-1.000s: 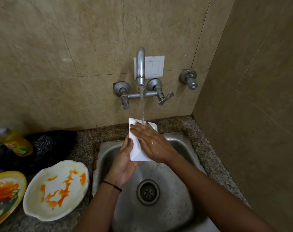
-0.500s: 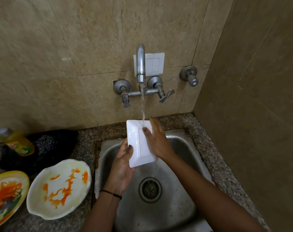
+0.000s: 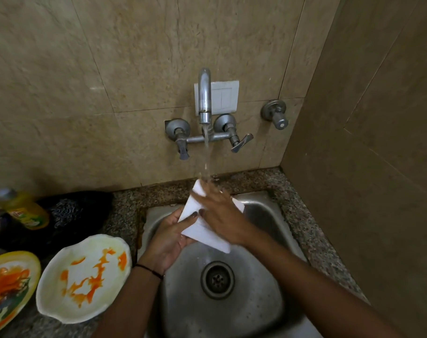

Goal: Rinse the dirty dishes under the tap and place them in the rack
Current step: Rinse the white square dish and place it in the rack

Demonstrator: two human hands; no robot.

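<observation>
White dish (image 3: 208, 237), 12 o'clock of drain (image 3: 217, 279): wet, slick, prob. breakable; hold by rim. Left grip (image 3: 168, 240) clasps it; right grip (image 3: 222, 220) flat on it.

Dim, warm light from above; glare on the tap (image 3: 204, 93); edges bend; the hands and bottle (image 3: 24, 211) blur.

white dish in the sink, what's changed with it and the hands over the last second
The white dish has swung from lengthwise to a slant, far corner under the water stream. The right hand has swept back across its top, fingers spread flat. The left hand still grips its lower left edge. The tap keeps running; the stained white plate and yellow plate sit unmoved beside the sink.
</observation>
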